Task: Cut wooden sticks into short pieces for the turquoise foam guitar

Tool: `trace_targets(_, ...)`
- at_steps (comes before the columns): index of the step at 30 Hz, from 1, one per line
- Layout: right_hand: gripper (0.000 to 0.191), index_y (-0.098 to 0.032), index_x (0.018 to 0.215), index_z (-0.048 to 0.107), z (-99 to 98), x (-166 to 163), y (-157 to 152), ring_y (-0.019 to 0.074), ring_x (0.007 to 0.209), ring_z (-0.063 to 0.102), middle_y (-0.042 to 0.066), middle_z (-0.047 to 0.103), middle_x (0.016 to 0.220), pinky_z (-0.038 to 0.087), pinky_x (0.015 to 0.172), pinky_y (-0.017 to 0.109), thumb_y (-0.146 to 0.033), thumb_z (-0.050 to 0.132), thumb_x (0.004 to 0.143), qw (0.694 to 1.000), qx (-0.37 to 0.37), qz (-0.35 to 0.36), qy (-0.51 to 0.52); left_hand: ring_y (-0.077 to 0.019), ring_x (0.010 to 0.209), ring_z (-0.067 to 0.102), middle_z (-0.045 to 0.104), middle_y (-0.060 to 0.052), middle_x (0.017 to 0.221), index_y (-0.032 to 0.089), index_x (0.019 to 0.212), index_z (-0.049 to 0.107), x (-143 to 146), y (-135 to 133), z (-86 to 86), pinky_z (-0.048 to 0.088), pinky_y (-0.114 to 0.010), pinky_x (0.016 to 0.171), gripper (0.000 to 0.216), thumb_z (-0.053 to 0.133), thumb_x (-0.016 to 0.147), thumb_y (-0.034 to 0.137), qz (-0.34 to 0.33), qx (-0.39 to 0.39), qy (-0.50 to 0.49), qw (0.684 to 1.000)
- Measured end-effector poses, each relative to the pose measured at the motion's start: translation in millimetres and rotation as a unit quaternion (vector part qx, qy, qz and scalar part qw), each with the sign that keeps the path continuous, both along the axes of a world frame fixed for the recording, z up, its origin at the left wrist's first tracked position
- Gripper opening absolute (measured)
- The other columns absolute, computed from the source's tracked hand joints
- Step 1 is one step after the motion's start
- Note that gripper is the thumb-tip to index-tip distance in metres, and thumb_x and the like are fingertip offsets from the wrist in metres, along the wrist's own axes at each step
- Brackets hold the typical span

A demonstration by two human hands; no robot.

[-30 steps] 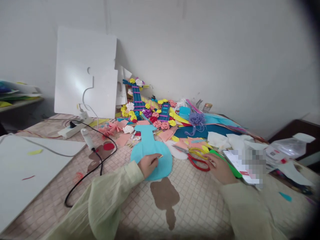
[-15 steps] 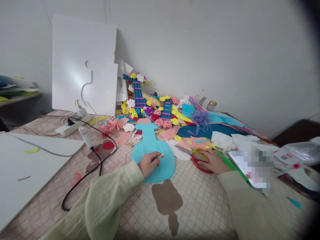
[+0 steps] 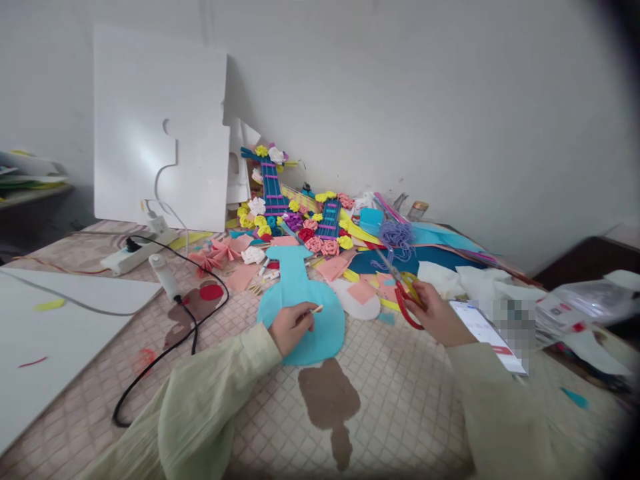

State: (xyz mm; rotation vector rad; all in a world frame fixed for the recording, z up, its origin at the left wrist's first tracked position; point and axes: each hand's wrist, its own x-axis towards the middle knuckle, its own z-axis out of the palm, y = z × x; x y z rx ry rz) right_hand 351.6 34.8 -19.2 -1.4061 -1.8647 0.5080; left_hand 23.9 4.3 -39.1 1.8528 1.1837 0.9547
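Note:
A turquoise guitar-shaped cutout lies flat on the table, its neck pointing away from me. My left hand rests over its round body, fingers pinched on a short pale stick. To the right, my right hand is closed round the handles of a pair of scissors with red and yellow grips. The blades point up and to the left, above paper scraps. Beneath them on the table lie a white oval piece and a pink paper piece.
Two decorated paper guitars with paper flowers stand at the back. Purple yarn lies beside them. A phone is right of my right hand. On the left are a glue gun with black cord, a power strip and white board.
My right hand has picked the scissors up off the table, blades now tilted upward. A green strip beside the phone no longer shows. My left hand stays over the turquoise cutout.

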Motion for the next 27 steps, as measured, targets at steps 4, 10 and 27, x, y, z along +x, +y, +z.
trace_targets(4,0.035,-0.025,0.092,0.05,19.6,-41,0,0.0137,0.064,0.056,-0.002,0.056,0.073,0.047,0.059,0.027,-0.036,0.069,0.065,0.969,-0.057,0.004,0.24,-0.0081,0.045,0.038,0.054,0.002,0.057,0.011,0.097,0.059,-10,3,6.7,0.032,-0.02,0.047,0.033,0.037,0.079,0.028,0.042,0.015,-0.013,0.999)
trace_targets(10,0.028,-0.021,0.068,0.045,40.6,-102,19,0.0062,0.045,0.041,-0.007,0.041,0.059,0.039,0.046,0.022,-0.041,0.064,0.07,0.804,-0.152,0.115,0.563,-0.0073,0.042,0.037,0.053,0.002,0.057,0.012,0.099,0.057,-22,9,7.8,0.031,-0.02,0.043,0.033,0.037,0.079,0.029,0.068,0.012,-0.017,0.997)
trace_targets(27,0.042,-0.021,0.072,0.048,15.2,-80,26,0.0104,0.05,0.037,-0.001,0.04,0.063,0.038,0.049,0.028,-0.062,0.044,0.071,0.676,-0.257,0.111,0.682,-0.0127,0.069,0.061,0.066,-0.003,0.084,0.021,0.107,0.053,-5,-34,6.3,0.046,-0.023,0.063,0.028,0.036,0.085,0.017,-0.057,0.21,0.159,0.963)
